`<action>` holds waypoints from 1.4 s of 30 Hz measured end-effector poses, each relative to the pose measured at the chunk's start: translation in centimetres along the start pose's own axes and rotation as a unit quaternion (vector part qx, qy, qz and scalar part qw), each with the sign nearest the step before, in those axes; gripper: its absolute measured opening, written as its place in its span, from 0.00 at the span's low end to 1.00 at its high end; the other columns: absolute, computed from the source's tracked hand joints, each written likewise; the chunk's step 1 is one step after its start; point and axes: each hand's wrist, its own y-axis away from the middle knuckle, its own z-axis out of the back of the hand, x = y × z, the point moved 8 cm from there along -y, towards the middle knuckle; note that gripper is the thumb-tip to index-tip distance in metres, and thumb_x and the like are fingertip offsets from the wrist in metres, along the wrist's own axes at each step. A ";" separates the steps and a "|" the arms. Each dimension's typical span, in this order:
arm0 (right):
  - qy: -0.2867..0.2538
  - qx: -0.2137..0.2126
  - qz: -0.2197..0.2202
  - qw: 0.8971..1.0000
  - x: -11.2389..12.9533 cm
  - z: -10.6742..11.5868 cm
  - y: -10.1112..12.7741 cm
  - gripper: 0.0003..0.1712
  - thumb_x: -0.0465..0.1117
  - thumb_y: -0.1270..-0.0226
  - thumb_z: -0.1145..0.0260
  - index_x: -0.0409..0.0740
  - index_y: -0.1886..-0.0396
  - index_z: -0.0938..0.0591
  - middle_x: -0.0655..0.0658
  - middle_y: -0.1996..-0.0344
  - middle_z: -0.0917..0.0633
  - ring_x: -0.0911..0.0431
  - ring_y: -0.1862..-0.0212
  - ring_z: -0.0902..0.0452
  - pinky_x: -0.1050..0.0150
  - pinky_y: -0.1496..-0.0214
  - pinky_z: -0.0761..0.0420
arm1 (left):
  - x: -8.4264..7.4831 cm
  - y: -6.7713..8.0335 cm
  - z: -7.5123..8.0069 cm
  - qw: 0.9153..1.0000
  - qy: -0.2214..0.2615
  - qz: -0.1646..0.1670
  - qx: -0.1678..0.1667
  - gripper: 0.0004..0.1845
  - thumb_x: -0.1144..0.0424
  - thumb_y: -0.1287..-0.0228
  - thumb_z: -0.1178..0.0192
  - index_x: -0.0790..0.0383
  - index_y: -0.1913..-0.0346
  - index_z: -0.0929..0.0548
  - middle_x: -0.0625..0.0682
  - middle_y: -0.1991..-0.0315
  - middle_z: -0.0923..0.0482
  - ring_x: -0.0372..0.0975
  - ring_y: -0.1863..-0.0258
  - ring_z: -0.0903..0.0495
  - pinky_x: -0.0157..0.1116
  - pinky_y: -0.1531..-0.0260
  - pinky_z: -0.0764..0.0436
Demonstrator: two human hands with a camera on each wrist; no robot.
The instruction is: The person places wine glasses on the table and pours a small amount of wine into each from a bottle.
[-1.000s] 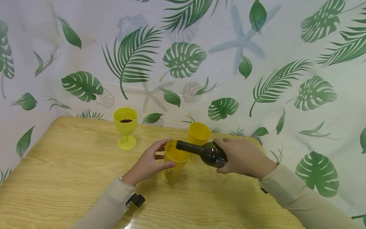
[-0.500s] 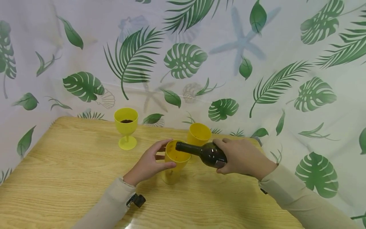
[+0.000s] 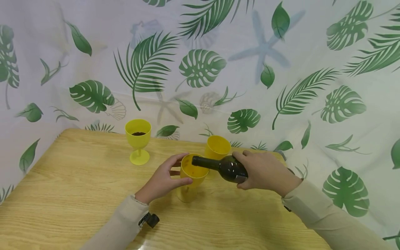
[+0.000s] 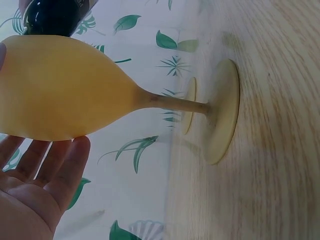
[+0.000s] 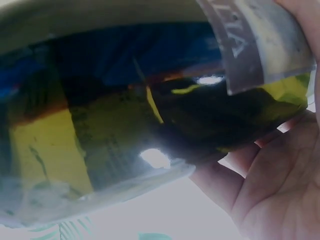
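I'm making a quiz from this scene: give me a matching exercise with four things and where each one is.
Things:
1. bottle
2. near goblet
3. far-left goblet
4. empty goblet

Places:
a. gripped by the right hand
b. alone, dark liquid inside
c. behind the bottle's neck
d. held by the left hand

Pairs: 1-a, 2-d, 3-b, 4-c

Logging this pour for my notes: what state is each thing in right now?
Bottle: tipped, mouth over near goblet, gripped by right hand.
Near goblet: upright on table, bowl held by left hand.
Far-left goblet: upright, dark liquid inside.
Back goblet: upright, contents unclear.
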 end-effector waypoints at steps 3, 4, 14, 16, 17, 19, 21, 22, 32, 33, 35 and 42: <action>0.007 -0.002 0.002 1.000 0.0 0.0 0.0 0.47 0.68 0.62 0.17 0.51 0.46 0.24 0.49 0.65 0.18 0.56 0.75 0.26 0.60 0.78 0.22 | 0.0 0.0 -0.1 1.000 0.001 0.001 0.001 0.43 0.54 0.39 0.23 0.49 0.23 0.33 0.48 0.29 0.29 0.46 0.33 0.27 0.50 0.36 0.22; 0.009 -0.004 0.003 1.000 0.0 0.1 0.0 0.47 0.68 0.62 0.17 0.51 0.46 0.24 0.49 0.65 0.18 0.56 0.76 0.26 0.60 0.78 0.23 | 0.0 0.0 -0.1 1.000 0.001 0.002 0.002 0.43 0.54 0.39 0.23 0.49 0.23 0.33 0.48 0.29 0.29 0.46 0.33 0.27 0.50 0.36 0.22; 0.017 -0.013 0.011 1.000 0.2 0.4 0.0 0.46 0.67 0.63 0.16 0.51 0.48 0.26 0.49 0.65 0.19 0.56 0.77 0.26 0.60 0.80 0.24 | 0.1 0.0 -0.2 1.000 0.000 -0.002 0.004 0.43 0.53 0.38 0.24 0.49 0.22 0.33 0.49 0.29 0.29 0.46 0.33 0.28 0.50 0.36 0.22; 0.019 -0.016 0.013 1.000 0.2 0.5 0.0 0.46 0.67 0.62 0.16 0.51 0.48 0.26 0.49 0.65 0.18 0.56 0.76 0.26 0.60 0.80 0.24 | 0.0 0.0 -0.2 1.000 -0.001 -0.001 0.004 0.43 0.53 0.38 0.24 0.49 0.22 0.33 0.49 0.29 0.29 0.46 0.33 0.28 0.50 0.36 0.22; 0.020 -0.017 0.014 1.000 0.2 0.5 -0.1 0.46 0.66 0.62 0.16 0.50 0.47 0.25 0.48 0.65 0.18 0.56 0.76 0.25 0.59 0.79 0.23 | 0.0 0.0 -0.2 1.000 -0.001 0.000 0.004 0.44 0.53 0.38 0.24 0.50 0.22 0.33 0.49 0.29 0.29 0.46 0.33 0.28 0.50 0.36 0.22; 0.022 -0.018 0.014 1.000 0.2 0.5 -0.1 0.46 0.66 0.62 0.16 0.50 0.47 0.25 0.48 0.64 0.18 0.56 0.75 0.25 0.59 0.79 0.22 | 0.0 0.0 -0.2 1.000 -0.001 0.000 0.004 0.44 0.53 0.38 0.24 0.51 0.22 0.33 0.49 0.29 0.29 0.46 0.33 0.28 0.50 0.35 0.22; 0.023 -0.018 0.014 0.999 0.2 0.5 -0.1 0.46 0.66 0.62 0.16 0.51 0.46 0.26 0.47 0.64 0.17 0.55 0.74 0.24 0.59 0.78 0.22 | -0.1 0.0 -0.2 1.000 -0.001 0.000 0.004 0.44 0.53 0.38 0.24 0.53 0.22 0.34 0.49 0.29 0.29 0.46 0.33 0.28 0.50 0.35 0.22; 0.023 -0.019 0.014 0.999 0.2 0.5 -0.1 0.47 0.66 0.62 0.16 0.51 0.46 0.26 0.47 0.63 0.17 0.55 0.74 0.24 0.59 0.78 0.21 | -0.1 0.0 -0.2 1.000 -0.001 0.000 0.004 0.44 0.53 0.38 0.24 0.54 0.22 0.34 0.49 0.29 0.29 0.46 0.33 0.28 0.51 0.35 0.22; 0.023 -0.018 0.014 0.999 0.2 0.6 -0.1 0.47 0.65 0.61 0.15 0.51 0.46 0.26 0.47 0.63 0.17 0.55 0.74 0.24 0.59 0.76 0.20 | -0.3 0.1 -0.2 1.000 -0.001 0.002 0.005 0.44 0.53 0.38 0.24 0.52 0.22 0.34 0.50 0.29 0.30 0.47 0.33 0.28 0.52 0.35 0.23; 0.023 -0.019 0.015 0.999 0.2 0.6 -0.1 0.47 0.65 0.61 0.15 0.50 0.45 0.26 0.47 0.63 0.17 0.55 0.74 0.24 0.59 0.75 0.20 | -0.3 0.1 -0.2 1.000 -0.001 0.002 0.005 0.44 0.53 0.38 0.24 0.53 0.22 0.34 0.50 0.29 0.30 0.47 0.33 0.28 0.52 0.35 0.23; 0.024 -0.022 0.016 0.999 0.3 0.7 -0.1 0.48 0.65 0.61 0.15 0.50 0.45 0.26 0.46 0.63 0.17 0.55 0.74 0.24 0.58 0.75 0.19 | -0.3 0.0 -0.1 1.000 -0.003 0.001 0.005 0.44 0.53 0.38 0.24 0.53 0.22 0.34 0.50 0.29 0.30 0.47 0.33 0.28 0.51 0.35 0.23; 0.029 -0.019 0.014 0.999 0.4 0.8 -0.1 0.47 0.65 0.61 0.15 0.50 0.45 0.26 0.46 0.63 0.17 0.55 0.73 0.23 0.58 0.74 0.18 | -0.3 0.0 -0.1 1.000 -0.002 0.000 0.005 0.44 0.53 0.38 0.24 0.51 0.22 0.34 0.50 0.29 0.30 0.47 0.33 0.28 0.51 0.36 0.22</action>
